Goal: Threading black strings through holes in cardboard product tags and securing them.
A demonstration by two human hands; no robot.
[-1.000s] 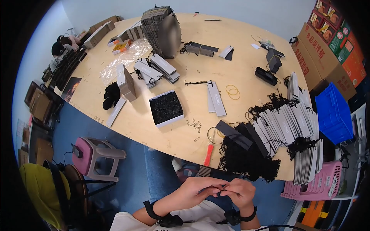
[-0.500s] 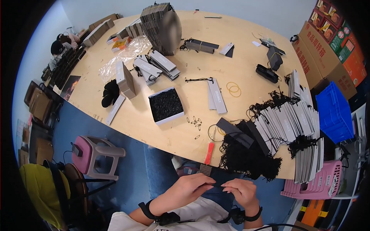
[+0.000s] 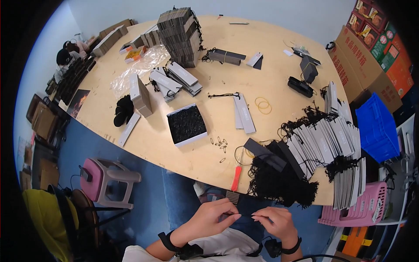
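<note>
My left hand (image 3: 217, 218) and my right hand (image 3: 276, 222) are close together in front of my body, below the table edge. Each is pinched at the fingertips, and a thin black cord (image 3: 247, 215) seems to run between them; its ends are hidden by my fingers. Nearest on the table lie a red-handled tool with a wire loop (image 3: 236, 178) and a heap of black cords (image 3: 279, 181). Dark tags (image 3: 266, 153) rest on that heap. Rows of grey hang tags (image 3: 321, 139) with black strings fan out to its right.
A white box of small black pieces (image 3: 187, 125) stands mid-table, with several metal pins (image 3: 220, 144) beside it. Behind rise stacked tags (image 3: 176, 39). Rubber bands (image 3: 262, 105) lie right of centre. A blue crate (image 3: 377, 126) is at right, a pink stool (image 3: 94, 179) at left.
My hands have drawn slightly apart, the fingertips now showing a small gap with the thin dark strand between them. The view has shifted a little; the things on the table stay put.
</note>
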